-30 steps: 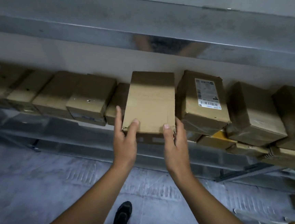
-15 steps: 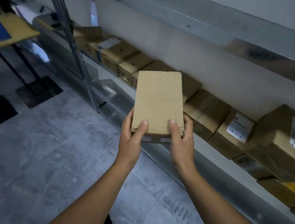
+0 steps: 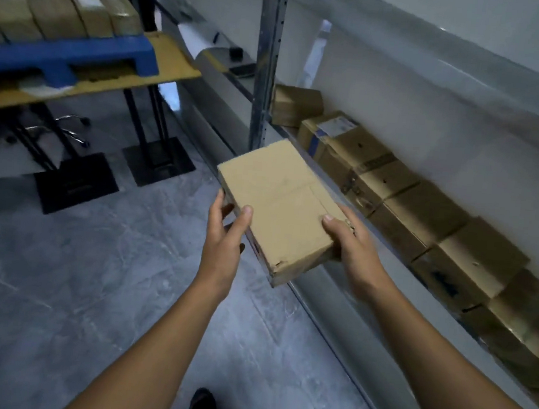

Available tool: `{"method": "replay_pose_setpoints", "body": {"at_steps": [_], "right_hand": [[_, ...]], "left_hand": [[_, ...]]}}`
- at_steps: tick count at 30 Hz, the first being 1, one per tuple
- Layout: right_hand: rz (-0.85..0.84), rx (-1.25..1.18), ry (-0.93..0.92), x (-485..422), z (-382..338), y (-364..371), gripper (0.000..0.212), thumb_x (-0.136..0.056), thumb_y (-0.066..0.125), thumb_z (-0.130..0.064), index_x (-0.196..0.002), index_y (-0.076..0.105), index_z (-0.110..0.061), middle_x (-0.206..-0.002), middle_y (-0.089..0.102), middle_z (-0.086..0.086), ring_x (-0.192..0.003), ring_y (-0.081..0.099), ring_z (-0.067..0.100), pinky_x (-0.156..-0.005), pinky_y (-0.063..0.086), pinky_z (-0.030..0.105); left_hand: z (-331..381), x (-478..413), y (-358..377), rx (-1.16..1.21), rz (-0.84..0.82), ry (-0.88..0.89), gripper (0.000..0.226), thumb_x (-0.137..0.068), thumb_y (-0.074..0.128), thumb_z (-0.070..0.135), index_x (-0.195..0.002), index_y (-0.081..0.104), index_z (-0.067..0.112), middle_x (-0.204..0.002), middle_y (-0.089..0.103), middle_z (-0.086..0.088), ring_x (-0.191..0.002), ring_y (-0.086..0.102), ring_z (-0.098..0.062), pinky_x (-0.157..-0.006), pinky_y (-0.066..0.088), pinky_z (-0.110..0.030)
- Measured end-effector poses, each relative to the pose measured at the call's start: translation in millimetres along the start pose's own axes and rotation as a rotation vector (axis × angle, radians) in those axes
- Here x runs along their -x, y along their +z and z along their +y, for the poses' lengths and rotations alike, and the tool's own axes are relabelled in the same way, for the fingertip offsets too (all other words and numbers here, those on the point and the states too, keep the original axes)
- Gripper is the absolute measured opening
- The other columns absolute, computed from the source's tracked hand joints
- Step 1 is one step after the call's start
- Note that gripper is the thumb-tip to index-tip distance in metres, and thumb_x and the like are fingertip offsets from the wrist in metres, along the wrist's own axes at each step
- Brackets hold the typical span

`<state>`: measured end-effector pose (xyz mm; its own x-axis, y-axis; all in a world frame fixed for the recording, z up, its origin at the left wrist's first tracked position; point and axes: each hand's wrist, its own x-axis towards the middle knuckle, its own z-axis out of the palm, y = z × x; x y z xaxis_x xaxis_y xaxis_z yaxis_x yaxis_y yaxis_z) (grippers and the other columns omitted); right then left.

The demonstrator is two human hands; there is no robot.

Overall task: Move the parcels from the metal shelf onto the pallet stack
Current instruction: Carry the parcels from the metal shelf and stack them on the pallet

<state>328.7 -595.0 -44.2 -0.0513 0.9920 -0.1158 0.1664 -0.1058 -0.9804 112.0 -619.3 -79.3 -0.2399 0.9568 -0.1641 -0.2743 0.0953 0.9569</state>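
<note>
I carry a flat brown cardboard parcel (image 3: 281, 202) in front of me, clear of the shelf. My left hand (image 3: 226, 233) grips its near left edge, thumb on top. My right hand (image 3: 349, 240) grips its near right corner, thumb on top as well. The metal shelf (image 3: 373, 236) runs along the wall on my right and carries a row of several brown parcels (image 3: 424, 211). At the upper left a blue pallet (image 3: 72, 53) lies on a yellow board, with several parcels (image 3: 50, 15) standing on it.
The yellow board (image 3: 173, 62) rests on a stand with black legs and flat black feet (image 3: 158, 162). A grey shelf upright (image 3: 267, 60) rises beyond the parcel. A chrome chair base (image 3: 70, 125) sits under the board. Grey floor (image 3: 93, 270) lies between me and the pallet. My shoe (image 3: 203, 407) shows below.
The parcel has come off the shelf in both hands. I have turned left, so the shelf now runs along my right and the blue pallet has come into view.
</note>
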Motion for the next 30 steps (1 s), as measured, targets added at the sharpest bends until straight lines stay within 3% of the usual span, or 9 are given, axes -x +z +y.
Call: {"method": "replay_pose_setpoints", "body": {"at_steps": [4, 8, 13, 16, 19, 21, 24, 27, 30], "right_hand": [[-0.197, 0.040, 0.005, -45.8, -23.8, 45.6, 0.034, -0.086, 0.065, -0.051, -0.114, 0.072, -0.034, -0.093, 0.071, -0.013, -0.086, 0.067, 0.003, -0.068, 0.056, 0.024], [-0.381, 0.102, 0.045, -84.4, -43.6, 89.9, 0.039, -0.077, 0.067, -0.059, -0.110, 0.075, -0.039, -0.096, 0.071, -0.005, -0.092, 0.066, 0.015, -0.078, 0.053, 0.036], [-0.464, 0.149, 0.019, -129.0, -57.6, 159.0, 0.037, -0.080, 0.062, -0.068, -0.106, 0.074, -0.045, -0.094, 0.073, -0.010, -0.094, 0.069, 0.016, -0.086, 0.056, 0.045], [-0.422, 0.112, 0.007, -152.1, -56.3, 206.0, 0.051, -0.074, 0.061, -0.076, -0.115, 0.069, -0.047, -0.111, 0.074, -0.007, -0.109, 0.071, 0.020, -0.087, 0.060, 0.042], [-0.391, 0.082, -0.012, -174.8, -53.1, 249.9, 0.080, -0.072, 0.060, -0.081, -0.140, 0.053, -0.039, -0.131, 0.063, -0.007, -0.120, 0.066, 0.017, -0.098, 0.057, 0.044], [-0.383, 0.050, -0.041, -190.4, -52.1, 277.1, 0.087, -0.075, 0.060, -0.081, -0.148, 0.043, -0.039, -0.140, 0.057, -0.009, -0.128, 0.061, 0.015, -0.108, 0.052, 0.052], [-0.384, 0.015, -0.101, -215.8, -52.3, 313.7, 0.090, -0.078, 0.059, -0.081, -0.155, 0.031, -0.044, -0.154, 0.044, -0.010, -0.141, 0.049, 0.013, -0.115, 0.046, 0.055], [-0.388, 0.049, -0.138, -245.5, -58.2, 341.3, 0.096, -0.078, 0.053, -0.085, -0.160, 0.021, -0.045, -0.164, 0.030, -0.010, -0.149, 0.035, 0.009, -0.122, 0.037, 0.048], [-0.440, 0.010, -0.167, -281.3, -68.6, 363.8, 0.091, -0.078, 0.053, -0.083, -0.157, 0.020, -0.052, -0.159, 0.031, -0.013, -0.137, 0.037, -0.015, -0.111, 0.043, 0.021]], "left_hand": [[27.6, -36.2, -61.6, 0.103, 0.168, -0.008, 0.083, -0.079, 0.069, 0.070, -0.152, 0.032, 0.053, -0.137, 0.050, 0.029, -0.120, 0.054, 0.000, -0.091, 0.056, -0.044], [46.3, -56.1, -113.3, 0.149, 0.269, 0.014, 0.087, -0.075, 0.073, 0.066, -0.152, 0.037, 0.049, -0.135, 0.058, 0.027, -0.108, 0.067, 0.004, -0.084, 0.060, -0.041], [49.6, -80.7, -164.0, 0.192, 0.423, 0.040, 0.031, -0.088, 0.071, 0.047, -0.116, 0.062, 0.039, -0.102, 0.075, 0.025, -0.090, 0.072, 0.005, -0.077, 0.058, -0.040], [51.8, -98.4, -188.4, 0.200, 0.542, 0.054, 0.015, -0.097, 0.069, 0.039, -0.110, 0.062, 0.038, -0.095, 0.075, 0.025, -0.085, 0.072, 0.005, -0.084, 0.060, -0.047], [61.9, -122.9, -212.2, 0.212, 0.641, 0.073, 0.018, -0.097, 0.070, 0.037, -0.113, 0.062, 0.034, -0.105, 0.076, 0.018, -0.098, 0.073, -0.003, -0.097, 0.058, -0.052], [71.9, -144.7, -226.7, 0.203, 0.709, 0.101, 0.018, -0.095, 0.072, 0.038, -0.111, 0.064, 0.035, -0.111, 0.076, 0.012, -0.105, 0.073, -0.012, -0.099, 0.057, -0.056], [87.6, -185.2, -244.6, 0.187, 0.773, 0.152, 0.010, -0.086, 0.074, 0.048, -0.092, 0.067, 0.048, -0.102, 0.076, 0.017, -0.101, 0.073, -0.010, -0.100, 0.056, -0.057], [102.8, -228.7, -256.8, 0.160, 0.830, 0.174, 0.023, -0.076, 0.074, 0.057, -0.093, 0.065, 0.046, -0.099, 0.076, 0.020, -0.094, 0.073, -0.004, -0.100, 0.057, -0.054], [115.4, -271.8, -262.0, 0.162, 0.863, 0.178, 0.032, -0.074, 0.074, 0.060, -0.098, 0.064, 0.042, -0.101, 0.076, 0.019, -0.095, 0.073, -0.005, -0.099, 0.057, -0.053]]}}
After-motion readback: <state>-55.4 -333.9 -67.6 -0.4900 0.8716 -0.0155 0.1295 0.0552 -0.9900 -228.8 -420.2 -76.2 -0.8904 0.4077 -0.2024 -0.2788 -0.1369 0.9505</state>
